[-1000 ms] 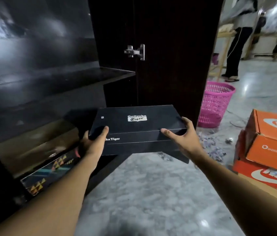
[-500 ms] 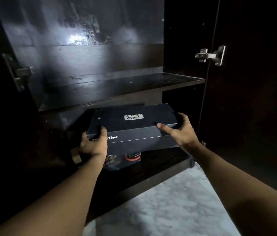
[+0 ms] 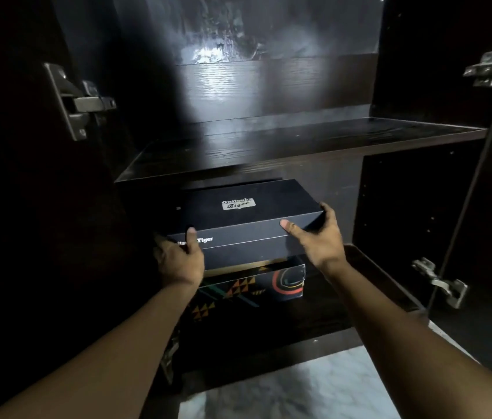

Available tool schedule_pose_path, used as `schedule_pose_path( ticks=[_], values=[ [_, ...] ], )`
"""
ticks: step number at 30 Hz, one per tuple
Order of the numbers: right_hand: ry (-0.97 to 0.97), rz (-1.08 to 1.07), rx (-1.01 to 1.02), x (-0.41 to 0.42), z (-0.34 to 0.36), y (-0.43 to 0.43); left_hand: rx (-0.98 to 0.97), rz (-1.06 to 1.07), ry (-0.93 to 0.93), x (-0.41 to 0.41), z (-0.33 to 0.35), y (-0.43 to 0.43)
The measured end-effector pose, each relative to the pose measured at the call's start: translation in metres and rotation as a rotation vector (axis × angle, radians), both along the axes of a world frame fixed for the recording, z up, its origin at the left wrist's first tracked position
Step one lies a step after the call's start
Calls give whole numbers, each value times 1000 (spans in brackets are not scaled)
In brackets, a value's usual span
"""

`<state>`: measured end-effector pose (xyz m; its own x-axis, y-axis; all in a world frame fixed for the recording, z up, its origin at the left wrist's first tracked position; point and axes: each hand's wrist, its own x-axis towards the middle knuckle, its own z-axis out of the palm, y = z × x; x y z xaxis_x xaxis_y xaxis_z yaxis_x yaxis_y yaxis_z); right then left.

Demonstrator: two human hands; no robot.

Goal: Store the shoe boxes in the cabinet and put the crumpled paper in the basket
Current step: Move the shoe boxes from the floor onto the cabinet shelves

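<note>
Left hand (image 3: 179,261), thumb up the front face, fingers curled round the left end, and right hand (image 3: 320,240), thumb on the front edge, fingers wrapped over the right corner, grip black shoe box (image 3: 247,219) directly over patterned box (image 3: 257,285) in cabinet (image 3: 405,207) lower bay; open room rightward, shelf (image 3: 299,152) close above.

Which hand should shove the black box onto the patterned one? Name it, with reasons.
Left, probably. The left hand sits at the front corner of the black box, thumb on the front face, behind it for a push. The right hand wraps the right end, more beside it. The patterned box lies beneath.
</note>
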<state>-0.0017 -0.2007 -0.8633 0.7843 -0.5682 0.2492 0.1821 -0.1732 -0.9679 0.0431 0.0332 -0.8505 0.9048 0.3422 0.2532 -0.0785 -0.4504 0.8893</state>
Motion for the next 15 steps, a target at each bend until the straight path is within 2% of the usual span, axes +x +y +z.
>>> schedule_pose_path(
  ticks=[2, 4, 6, 8, 11, 15],
  values=[
    [-25, -71, 23, 13, -2, 5, 248, 0, -123, -6, -9, -5],
    [-4, -172, -47, 20, 0, 12, 548, -32, -278, -12, -20, -10],
    [47, -281, -167, 23, -1, 17, 739, -118, -293, -11, -26, -13],
    [64, -283, -226, 26, -5, 19, 779, -168, -204, -3, -25, -15],
    [62, -149, -233, 32, -10, 17, 742, -191, -96, 10, -18, -16],
    [157, 38, -200, 40, -11, 15, 774, -261, 47, 29, -1, -10]
  ],
)
